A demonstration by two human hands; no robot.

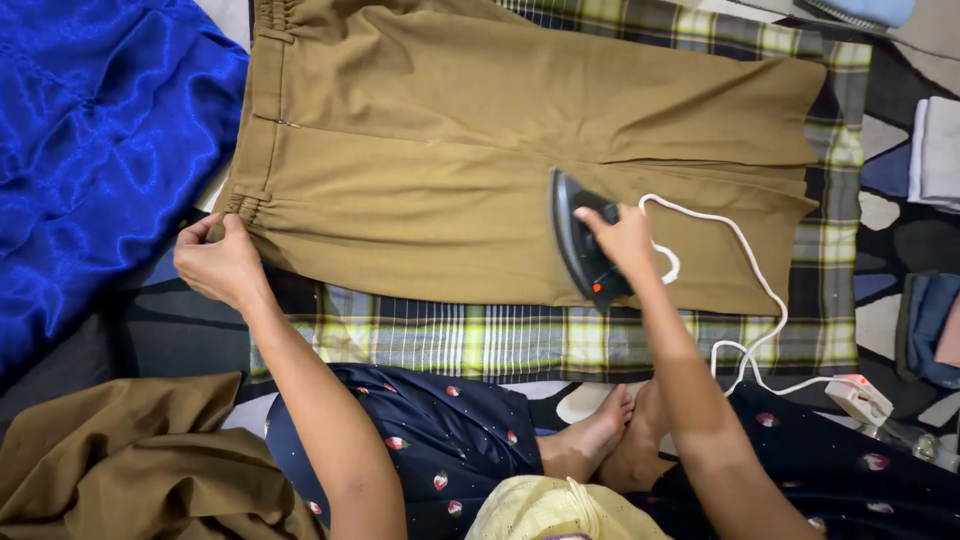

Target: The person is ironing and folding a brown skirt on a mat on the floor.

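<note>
Brown trousers [480, 130] lie flat on a plaid blanket [500, 340], waistband to the left. My right hand [625, 240] grips the handle of a black iron [578, 240] that rests on the nearer trouser leg. A white cord [745, 265] runs from the iron off to the right. My left hand [215, 262] pinches the trousers' waistband corner at the left edge.
Shiny blue fabric [90, 150] lies at the left. A crumpled brown garment [130, 460] sits at the lower left. Folded clothes [935, 150] are stacked at the right edge. A white plug block [860, 398] lies at the lower right. My crossed legs and feet [600, 435] are at the bottom.
</note>
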